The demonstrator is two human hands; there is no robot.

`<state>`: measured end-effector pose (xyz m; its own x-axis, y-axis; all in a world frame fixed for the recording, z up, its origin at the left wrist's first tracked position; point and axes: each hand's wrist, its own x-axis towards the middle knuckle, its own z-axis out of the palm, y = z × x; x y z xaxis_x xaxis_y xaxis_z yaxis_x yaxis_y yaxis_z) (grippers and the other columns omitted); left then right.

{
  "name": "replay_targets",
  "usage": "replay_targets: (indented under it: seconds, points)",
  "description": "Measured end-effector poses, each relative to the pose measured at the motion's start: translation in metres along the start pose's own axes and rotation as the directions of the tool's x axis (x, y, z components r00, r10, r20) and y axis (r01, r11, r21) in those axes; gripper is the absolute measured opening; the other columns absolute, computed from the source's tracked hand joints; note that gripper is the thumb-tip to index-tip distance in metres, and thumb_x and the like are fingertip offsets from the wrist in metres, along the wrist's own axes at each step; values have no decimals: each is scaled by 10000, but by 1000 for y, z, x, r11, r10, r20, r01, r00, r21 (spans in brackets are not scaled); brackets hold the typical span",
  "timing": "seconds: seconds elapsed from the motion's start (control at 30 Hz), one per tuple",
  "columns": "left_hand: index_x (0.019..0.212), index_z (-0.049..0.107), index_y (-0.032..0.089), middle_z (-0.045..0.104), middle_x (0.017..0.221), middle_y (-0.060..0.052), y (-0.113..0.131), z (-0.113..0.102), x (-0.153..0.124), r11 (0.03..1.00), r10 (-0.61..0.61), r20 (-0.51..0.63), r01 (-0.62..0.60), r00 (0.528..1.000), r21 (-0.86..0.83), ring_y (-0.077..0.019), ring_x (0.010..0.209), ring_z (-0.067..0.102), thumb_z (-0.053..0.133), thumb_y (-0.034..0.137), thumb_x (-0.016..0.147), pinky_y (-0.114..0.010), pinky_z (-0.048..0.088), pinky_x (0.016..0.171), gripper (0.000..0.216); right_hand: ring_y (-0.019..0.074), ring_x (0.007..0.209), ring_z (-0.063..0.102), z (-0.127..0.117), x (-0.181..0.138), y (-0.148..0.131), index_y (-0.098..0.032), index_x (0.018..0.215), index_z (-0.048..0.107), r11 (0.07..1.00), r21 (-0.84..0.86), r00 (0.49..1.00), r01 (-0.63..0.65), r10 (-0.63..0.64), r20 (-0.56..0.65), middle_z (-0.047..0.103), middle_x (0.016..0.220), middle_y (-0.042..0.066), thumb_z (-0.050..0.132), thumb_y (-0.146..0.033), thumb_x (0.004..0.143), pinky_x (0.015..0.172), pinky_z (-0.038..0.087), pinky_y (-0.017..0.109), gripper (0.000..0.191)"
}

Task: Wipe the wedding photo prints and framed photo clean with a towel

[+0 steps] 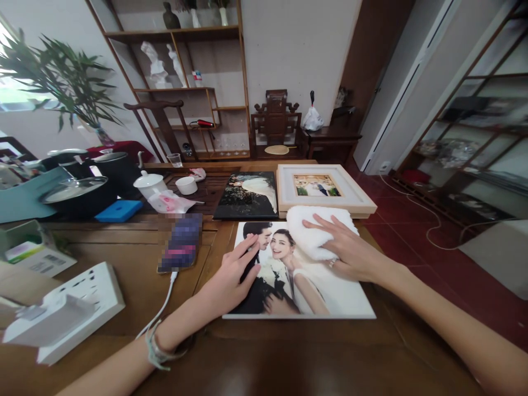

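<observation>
A large frameless wedding photo print (330, 297) lies flat on the wooden table (256, 352) in front of me. My left hand (231, 283) rests flat on its left part, fingers spread, pinning it down. My right hand (348, 250) presses a folded white cloth (313, 234) onto the print's upper right part. Both hands touch the print's surface.
Behind the print lie a dark photo print (247, 195) and a white framed picture (325, 190). A phone (181, 242) on a white cable sits to the left, beside a white power strip (74, 308). Pots (78, 192), a teapot (150, 183) and cups stand at the back left.
</observation>
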<state>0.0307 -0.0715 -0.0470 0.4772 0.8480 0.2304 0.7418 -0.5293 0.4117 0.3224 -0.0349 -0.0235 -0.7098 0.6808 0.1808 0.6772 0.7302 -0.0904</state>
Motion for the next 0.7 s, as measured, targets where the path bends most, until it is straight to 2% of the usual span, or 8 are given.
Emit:
replay_targets:
  seconds: [0.13,0.2,0.27,0.37,0.47,0.57,0.63,0.7]
  points:
    - [1365,389,166,344,1470,-133,0,1,0,999,-34,8,34,999,3,-266,1365,288,373,255,938,-495,306,1075,436,326,1378,134,-2,-6,-12,-144,856,703,1000,20,998,-4,3,62,299,1474,102,460,-29,592,1084,176,583,376]
    - [1372,381,176,336,1475,-124,0,2,0,999,-44,8,44,999,7,-259,1367,285,370,258,941,-484,300,1082,439,325,1380,111,-9,-17,-28,-151,856,715,999,48,991,-13,7,131,269,1486,82,455,-25,585,1094,165,571,396]
    - [1379,373,197,341,1475,-110,1,2,0,999,-48,2,48,999,6,-255,1367,287,374,259,939,-473,302,1084,444,318,1382,91,-19,-30,-49,-164,971,707,997,78,981,-3,-13,193,231,1498,47,443,-14,562,1104,161,558,510]
    - [1380,375,205,359,1465,-105,1,2,0,999,-35,-12,35,999,-3,-259,1363,294,382,252,934,-466,311,1082,449,309,1380,106,-32,-45,-76,-182,1270,547,989,135,960,62,-96,262,219,1498,25,426,-6,523,1110,180,542,777]
    - [1381,376,199,355,1467,-111,1,1,0,1000,-14,-14,14,1000,-3,-260,1366,288,386,239,931,-465,311,1081,451,306,1377,134,-38,-48,-87,-205,1350,455,977,180,945,111,-160,285,232,1493,15,426,-20,512,1111,172,546,858]
    - [1385,368,196,347,1471,-114,0,1,0,1000,-10,1,10,1000,9,-258,1367,286,379,236,934,-473,307,1082,453,289,1383,122,-32,-41,-75,-213,1317,491,979,178,961,96,-138,239,246,1492,5,423,-23,526,1109,159,558,816]
    - [1388,363,200,345,1472,-112,0,0,0,1000,-3,8,3,1000,15,-255,1364,292,376,234,935,-476,309,1080,455,295,1385,118,-23,-32,-59,-190,1142,630,986,156,978,63,-92,187,264,1489,21,433,-29,542,1106,152,565,652]
    - [1387,363,207,346,1471,-109,0,0,0,1000,5,6,-5,1000,19,-252,1361,301,377,231,934,-471,319,1076,454,306,1382,136,-13,-22,-41,-164,922,697,993,117,992,32,-46,119,296,1478,58,446,-39,559,1100,155,568,458]
